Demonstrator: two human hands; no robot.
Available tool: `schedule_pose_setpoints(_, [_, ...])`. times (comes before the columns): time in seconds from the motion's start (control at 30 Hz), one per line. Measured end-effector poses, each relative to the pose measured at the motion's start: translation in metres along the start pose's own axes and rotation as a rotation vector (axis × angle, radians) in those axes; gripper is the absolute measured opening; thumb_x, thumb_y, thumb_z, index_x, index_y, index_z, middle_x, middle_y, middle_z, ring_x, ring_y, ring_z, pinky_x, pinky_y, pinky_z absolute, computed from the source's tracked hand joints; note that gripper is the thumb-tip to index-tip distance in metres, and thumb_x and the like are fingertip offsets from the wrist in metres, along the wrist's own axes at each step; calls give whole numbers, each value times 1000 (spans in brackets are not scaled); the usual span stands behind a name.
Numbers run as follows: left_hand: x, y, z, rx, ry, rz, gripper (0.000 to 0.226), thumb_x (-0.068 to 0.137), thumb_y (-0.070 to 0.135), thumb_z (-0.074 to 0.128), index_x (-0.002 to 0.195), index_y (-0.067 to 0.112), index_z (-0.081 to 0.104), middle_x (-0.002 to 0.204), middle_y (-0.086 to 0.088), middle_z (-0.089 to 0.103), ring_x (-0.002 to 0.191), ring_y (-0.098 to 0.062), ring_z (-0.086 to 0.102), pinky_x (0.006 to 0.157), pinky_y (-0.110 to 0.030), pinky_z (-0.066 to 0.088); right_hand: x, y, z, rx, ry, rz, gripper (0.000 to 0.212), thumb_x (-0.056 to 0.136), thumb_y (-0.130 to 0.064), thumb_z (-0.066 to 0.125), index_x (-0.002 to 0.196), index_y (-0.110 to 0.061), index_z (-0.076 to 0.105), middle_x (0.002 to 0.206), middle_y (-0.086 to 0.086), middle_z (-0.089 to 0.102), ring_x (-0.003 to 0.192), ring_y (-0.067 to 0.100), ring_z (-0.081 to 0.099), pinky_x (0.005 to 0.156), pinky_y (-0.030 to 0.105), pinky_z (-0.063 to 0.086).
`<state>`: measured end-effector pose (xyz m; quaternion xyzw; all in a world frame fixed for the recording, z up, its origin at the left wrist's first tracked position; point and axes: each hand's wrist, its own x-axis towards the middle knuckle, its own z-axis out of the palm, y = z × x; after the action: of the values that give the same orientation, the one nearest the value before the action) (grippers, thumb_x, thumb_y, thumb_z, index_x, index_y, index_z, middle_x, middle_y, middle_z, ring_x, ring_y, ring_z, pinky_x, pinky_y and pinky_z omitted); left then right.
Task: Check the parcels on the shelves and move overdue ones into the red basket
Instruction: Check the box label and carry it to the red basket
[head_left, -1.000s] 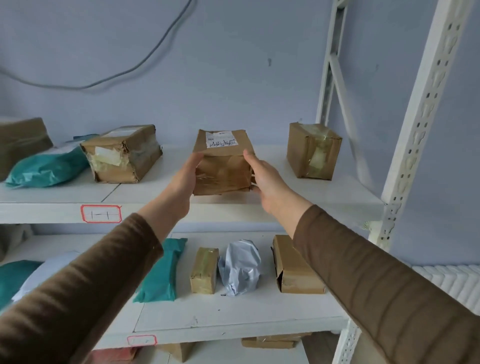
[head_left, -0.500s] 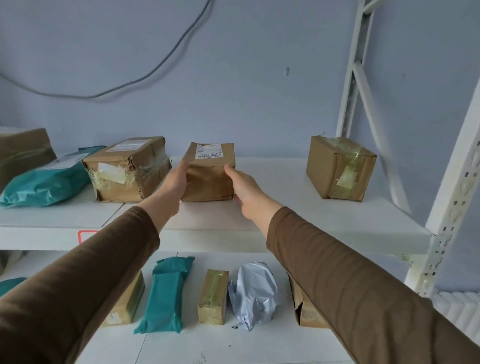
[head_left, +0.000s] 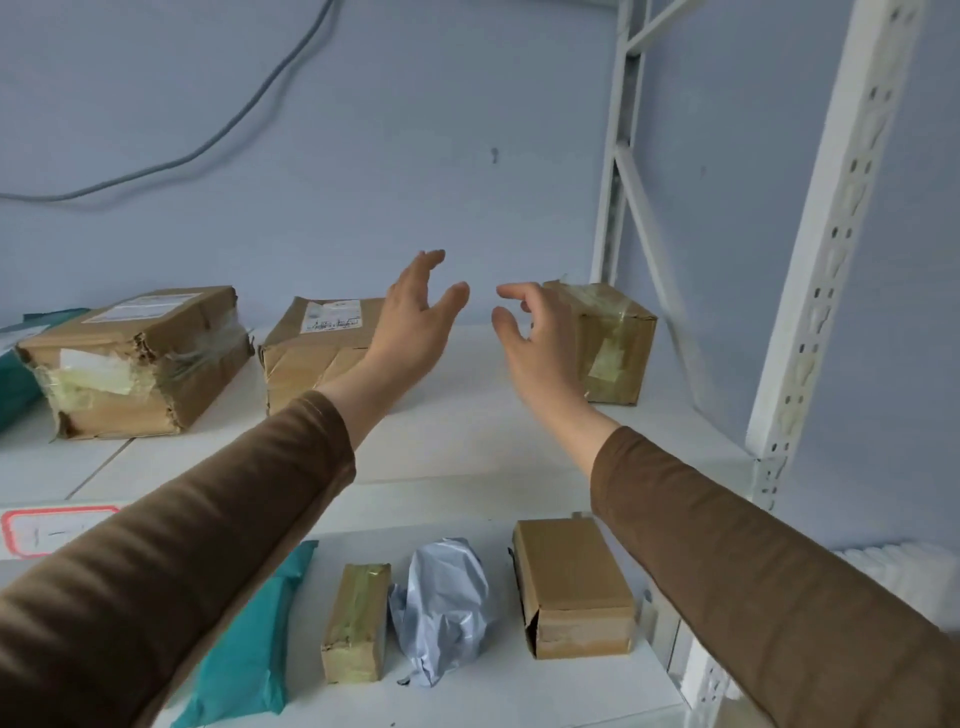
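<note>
Left hand (head_left: 415, 325): fingers spread, empty.
Right hand (head_left: 535, 338): loosely curled, empty, near taped box (head_left: 615, 345).
Next: take it by both sides, find its label.

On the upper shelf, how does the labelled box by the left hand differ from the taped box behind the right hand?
The labelled box shows a white shipping label on top; the taped box shows only glossy tape. The labelled box looks creased and lies low; the taped box stands taller. Both are brown cardboard, and neither hand holds them.
</note>
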<state>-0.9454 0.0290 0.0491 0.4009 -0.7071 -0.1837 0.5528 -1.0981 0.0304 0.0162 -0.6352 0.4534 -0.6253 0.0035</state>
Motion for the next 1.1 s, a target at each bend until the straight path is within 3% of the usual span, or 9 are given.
schedule_pose_setpoints(0.17, [11, 13, 81, -240, -219, -229, 57, 106, 41, 50, 159, 27, 34, 164, -2, 36, 151, -21, 34, 102, -29, 30, 11, 34, -59, -27, 218, 152, 27, 98, -21, 56, 124, -20, 63, 120, -11, 60, 117, 16, 55, 102, 39, 49])
schedule_pose_setpoints(0.4, [25, 27, 148, -482, -372, -475, 61, 107, 43, 47, 162, 35, 23, 164, 1, 37, 153, -26, 31, 115, -37, 27, 32, 86, -108, 60, 173, 641, 70, 102, -44, 53, 162, -26, 22, 164, 0, 32, 152, 26, 30, 115, 41, 34])
schedule_pose_setpoints(0.47, [26, 30, 155, -497, -405, -507, 56, 108, 46, 42, 161, 40, 24, 162, 2, 38, 151, -25, 34, 116, -42, 28, 36, 87, -110, 228, 63, 791, 71, 104, -53, 46, 164, -30, 15, 165, -4, 32, 150, 24, 36, 103, 33, 36])
schedule_pose_setpoints(0.53, [24, 33, 157, -541, -403, -527, 50, 110, 44, 40, 159, 37, 30, 155, 2, 46, 133, -18, 52, 107, -37, 40, 38, 83, -110, 336, -36, 852, 63, 105, -59, 40, 159, -28, 32, 157, -3, 47, 129, 19, 55, 85, 27, 45])
schedule_pose_setpoints(0.6, [20, 35, 154, -580, -380, -513, 45, 111, 40, 40, 154, 31, 38, 140, 0, 58, 98, -7, 62, 77, -25, 53, 36, 82, -107, 372, -62, 833, 55, 104, -60, 39, 147, -25, 47, 139, 2, 63, 109, 16, 66, 66, 30, 51])
schedule_pose_setpoints(0.67, [14, 33, 147, -572, -339, -494, 46, 110, 42, 42, 154, 27, 37, 135, 1, 57, 87, -1, 57, 63, -21, 48, 30, 80, -102, 393, -51, 796, 51, 103, -61, 41, 137, -24, 51, 129, 2, 68, 106, 17, 69, 68, 33, 57])
schedule_pose_setpoints(0.8, [-7, 29, 129, -651, -225, -466, 50, 106, 52, 46, 148, 26, 38, 121, 9, 59, 92, 0, 56, 71, -24, 42, 7, 74, -94, 444, 11, 685, 59, 95, -69, 47, 126, -20, 48, 125, 2, 66, 117, 20, 66, 95, 47, 57])
schedule_pose_setpoints(0.93, [-43, 34, 105, -700, -120, -406, 39, 104, 46, 54, 131, 19, 44, 114, 6, 62, 92, -3, 63, 76, -26, 48, -29, 48, -95, 467, 79, 565, 33, 96, -55, 55, 109, -27, 47, 117, -1, 61, 117, 19, 61, 105, 52, 52])
schedule_pose_setpoints(1.1, [-98, 40, 71, -718, -121, -325, 46, 102, 30, 63, 144, 25, 46, 129, 2, 67, 101, -4, 71, 85, -31, 55, -85, 1, -107, 530, 35, 385, 31, 96, -34, 58, 125, -24, 55, 126, 1, 66, 118, 16, 64, 92, 29, 52])
